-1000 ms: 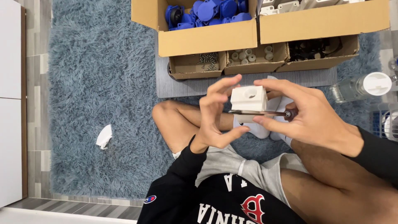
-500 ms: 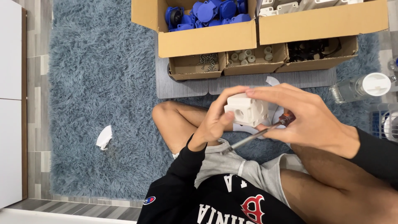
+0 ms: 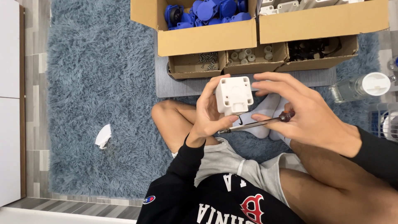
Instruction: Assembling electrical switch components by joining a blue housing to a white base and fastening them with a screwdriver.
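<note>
Left hand grips white housing (right hand: screwdriver).

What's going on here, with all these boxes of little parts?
A person sits cross-legged on a shaggy blue rug. Their left hand holds up a small white plastic housing, while the right hand touches it with its fingertips and grips a screwdriver lying across the palm. In front stand cardboard boxes: one of blue plastic parts, a small one of screws, and another of small white pieces.
</note>
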